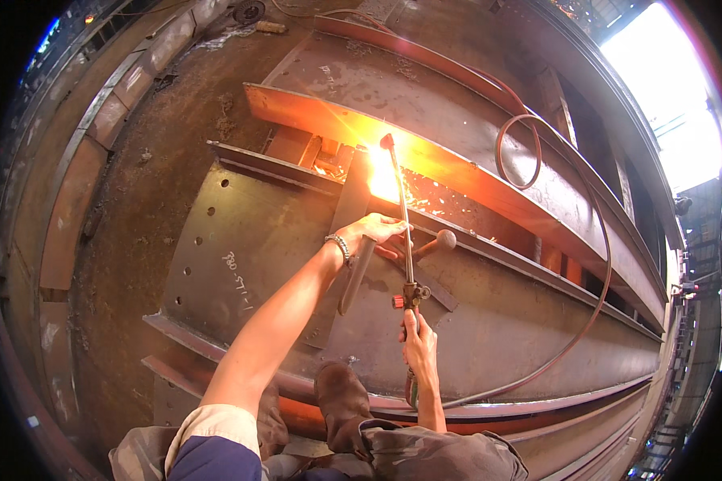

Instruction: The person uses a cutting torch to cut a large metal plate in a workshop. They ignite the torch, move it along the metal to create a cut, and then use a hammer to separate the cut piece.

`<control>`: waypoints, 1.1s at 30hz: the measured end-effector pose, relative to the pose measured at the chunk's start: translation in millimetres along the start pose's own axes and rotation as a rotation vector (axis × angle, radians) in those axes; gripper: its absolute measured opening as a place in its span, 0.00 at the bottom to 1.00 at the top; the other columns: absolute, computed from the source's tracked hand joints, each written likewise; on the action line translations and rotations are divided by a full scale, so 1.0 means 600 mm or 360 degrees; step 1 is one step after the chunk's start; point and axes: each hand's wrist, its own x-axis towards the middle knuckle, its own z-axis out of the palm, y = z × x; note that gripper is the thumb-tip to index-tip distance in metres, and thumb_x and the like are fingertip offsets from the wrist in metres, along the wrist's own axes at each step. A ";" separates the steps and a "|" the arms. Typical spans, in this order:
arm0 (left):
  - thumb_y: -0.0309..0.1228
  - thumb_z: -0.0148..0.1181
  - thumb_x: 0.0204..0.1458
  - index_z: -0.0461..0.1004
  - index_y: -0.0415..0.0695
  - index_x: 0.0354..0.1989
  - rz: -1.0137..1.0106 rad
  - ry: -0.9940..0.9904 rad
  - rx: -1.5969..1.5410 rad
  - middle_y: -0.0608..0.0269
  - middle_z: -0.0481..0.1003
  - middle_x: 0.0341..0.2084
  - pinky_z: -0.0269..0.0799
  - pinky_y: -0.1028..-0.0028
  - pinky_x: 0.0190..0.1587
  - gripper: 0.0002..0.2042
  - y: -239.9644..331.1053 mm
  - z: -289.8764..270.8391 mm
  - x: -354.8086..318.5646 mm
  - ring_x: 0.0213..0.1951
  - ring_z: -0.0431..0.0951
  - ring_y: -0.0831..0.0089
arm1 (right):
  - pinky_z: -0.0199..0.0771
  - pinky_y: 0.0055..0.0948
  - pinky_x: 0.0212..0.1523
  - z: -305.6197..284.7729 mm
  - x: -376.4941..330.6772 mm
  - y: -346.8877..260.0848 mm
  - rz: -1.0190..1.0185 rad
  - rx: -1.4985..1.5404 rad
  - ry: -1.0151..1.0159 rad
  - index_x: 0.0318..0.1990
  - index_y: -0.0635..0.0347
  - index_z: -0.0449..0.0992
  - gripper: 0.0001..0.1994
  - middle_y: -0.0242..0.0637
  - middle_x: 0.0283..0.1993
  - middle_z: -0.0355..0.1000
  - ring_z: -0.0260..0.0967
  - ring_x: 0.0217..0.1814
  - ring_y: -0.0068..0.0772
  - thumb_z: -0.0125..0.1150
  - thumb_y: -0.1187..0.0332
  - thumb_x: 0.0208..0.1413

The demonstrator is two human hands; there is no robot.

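Observation:
My right hand [420, 346] is wrapped round the handle of a cutting torch [410, 264], just below its valve block and red knob. Farther up, my left hand [381, 231] is closed with its fingertips at the torch's long tube, steadying it. The torch head reaches the upright flange of a steel beam [489, 183], where a bright flame glares and sparks fall into the gap below. The glare hides the exact cut spot. Beneath my left hand lie a hammer-like tool with a round knob [446, 239] and a flat metal bar [357, 276], both on a steel plate [297, 256].
A hose [594, 313] runs from the torch to the right and loops over the far beam [425, 80]. Chalk marks and several bolt holes show on the near plate. My boot [341, 401] is at its near edge. Dirt floor [148, 208] lies left, with a long steel piece [80, 184] beyond.

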 end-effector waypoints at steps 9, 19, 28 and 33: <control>0.46 0.54 0.68 0.72 0.43 0.65 0.0100 0.0026 0.0048 0.58 0.81 0.51 0.82 0.67 0.52 0.23 -0.003 -0.010 0.020 0.52 0.81 0.69 | 0.66 0.32 0.27 0.000 0.006 -0.008 -0.0042 0.0013 -0.0003 0.34 0.60 0.75 0.29 0.32 0.20 0.69 0.66 0.23 0.25 0.50 0.39 0.68; 0.47 0.55 0.68 0.73 0.46 0.63 0.0057 -0.0006 0.0012 0.60 0.82 0.48 0.82 0.72 0.49 0.23 0.014 -0.001 -0.004 0.49 0.82 0.73 | 0.65 0.32 0.26 -0.001 0.005 -0.008 -0.0093 0.0039 -0.0002 0.32 0.61 0.74 0.30 0.31 0.20 0.68 0.65 0.23 0.23 0.50 0.38 0.68; 0.49 0.53 0.68 0.71 0.48 0.66 0.0040 -0.0032 0.0029 0.60 0.82 0.52 0.84 0.76 0.43 0.25 0.011 -0.003 0.006 0.46 0.85 0.69 | 0.65 0.32 0.27 0.000 0.009 -0.001 -0.0093 0.0053 0.0015 0.32 0.61 0.75 0.31 0.31 0.20 0.69 0.65 0.23 0.24 0.51 0.37 0.67; 0.46 0.53 0.69 0.74 0.45 0.63 0.0091 -0.0031 0.0033 0.61 0.82 0.49 0.84 0.66 0.48 0.22 0.016 -0.002 0.002 0.52 0.82 0.68 | 0.71 0.33 0.31 0.003 0.009 -0.003 -0.0114 -0.0002 0.0092 0.41 0.63 0.78 0.26 0.35 0.23 0.73 0.69 0.26 0.26 0.60 0.43 0.63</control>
